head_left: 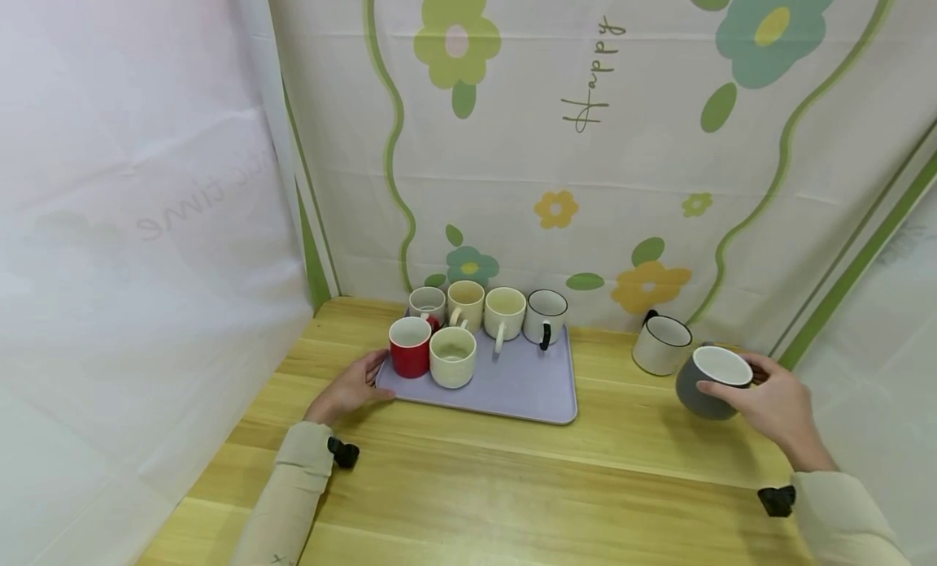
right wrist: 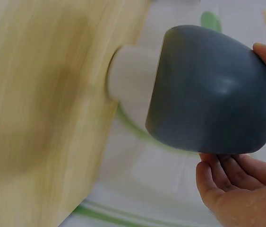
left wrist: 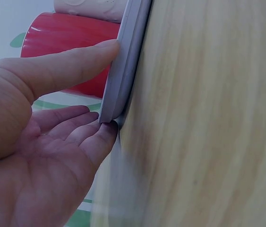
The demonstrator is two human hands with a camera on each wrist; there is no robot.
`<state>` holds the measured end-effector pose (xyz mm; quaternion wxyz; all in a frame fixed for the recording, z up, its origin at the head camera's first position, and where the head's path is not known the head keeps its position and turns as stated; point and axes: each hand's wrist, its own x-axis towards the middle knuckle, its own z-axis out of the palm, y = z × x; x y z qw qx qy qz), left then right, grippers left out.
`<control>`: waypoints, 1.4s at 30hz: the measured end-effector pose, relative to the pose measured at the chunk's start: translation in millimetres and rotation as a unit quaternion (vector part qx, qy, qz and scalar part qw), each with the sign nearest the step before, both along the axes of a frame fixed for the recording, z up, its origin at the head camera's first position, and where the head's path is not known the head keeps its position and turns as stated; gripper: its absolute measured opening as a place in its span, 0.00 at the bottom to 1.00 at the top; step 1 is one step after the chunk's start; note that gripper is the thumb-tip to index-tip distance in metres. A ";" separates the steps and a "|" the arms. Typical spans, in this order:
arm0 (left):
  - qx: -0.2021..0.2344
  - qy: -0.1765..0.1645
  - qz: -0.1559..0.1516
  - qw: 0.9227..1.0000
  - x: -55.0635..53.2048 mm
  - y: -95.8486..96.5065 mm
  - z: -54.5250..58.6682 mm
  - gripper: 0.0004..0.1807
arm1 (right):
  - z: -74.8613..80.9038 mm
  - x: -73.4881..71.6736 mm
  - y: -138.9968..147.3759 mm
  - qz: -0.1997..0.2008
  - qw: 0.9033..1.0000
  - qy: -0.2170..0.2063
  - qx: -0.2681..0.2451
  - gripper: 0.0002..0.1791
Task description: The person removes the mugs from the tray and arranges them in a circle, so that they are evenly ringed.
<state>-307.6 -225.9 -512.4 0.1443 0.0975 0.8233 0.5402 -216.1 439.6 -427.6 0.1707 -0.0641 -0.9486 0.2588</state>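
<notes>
My right hand (head_left: 779, 403) grips a dark grey mug (right wrist: 213, 90) with a white inside, thumb on one side and fingers on the other. The mug hangs upright above the table at the right, its shadow below it. At the left, my left hand (head_left: 355, 389) holds the near left corner of a lilac tray (head_left: 520, 387), thumb on the rim and fingertips at the edge. A red mug (head_left: 411, 350) stands on the tray close to that hand. Beside it is a cream mug (head_left: 452, 363).
Along the tray's back stand a pale mug (head_left: 428, 302), a beige mug (head_left: 466, 302), another cream mug (head_left: 505, 315) and a black-rimmed white mug (head_left: 545, 322). Another black-rimmed white mug (head_left: 659, 350) stands on the wooden table (head_left: 468, 493) behind the grey one. Flowered cloth (head_left: 512, 159) hangs behind.
</notes>
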 end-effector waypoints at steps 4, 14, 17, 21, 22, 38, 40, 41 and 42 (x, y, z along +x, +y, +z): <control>0.002 -0.004 0.004 1.000 1.2 0.3 -0.9 0.52 | -7.6 -7.0 19.5 -0.038 0.999 0.006 -0.008 0.49; -0.005 -0.013 0.007 1.000 2.1 -0.6 -5.4 0.52 | -31.8 -29.4 39.5 -0.103 0.992 -0.011 -0.074 0.53; -0.008 -0.007 0.001 1.000 1.8 -1.7 -5.1 0.53 | -37.9 -38.3 41.9 -0.116 0.989 -0.009 -0.087 0.54; -0.010 -0.003 0.000 1.000 2.1 -3.1 -2.5 0.53 | -43.4 -49.4 41.8 -0.128 0.987 -0.003 -0.098 0.52; -0.008 -0.004 0.003 1.000 2.3 -3.2 -1.5 0.53 | -44.2 -51.8 41.7 -0.130 0.986 -0.002 -0.101 0.51; -0.001 -0.004 0.006 1.000 0.9 -1.0 -0.1 0.52 | -66.3 -70.5 37.1 -0.153 0.979 -0.009 -0.138 0.53; -0.001 -0.001 0.006 1.000 0.5 -0.8 -0.7 0.52 | -67.4 -71.6 37.3 -0.153 0.978 -0.006 -0.139 0.53; 0.002 0.000 0.004 1.000 0.3 -0.8 -1.0 0.52 | -67.6 -72.5 37.6 -0.152 0.979 -0.004 -0.137 0.53; 0.005 0.001 0.004 1.000 0.1 -0.8 -1.3 0.52 | -67.5 -73.2 37.8 -0.150 0.979 -0.003 -0.135 0.53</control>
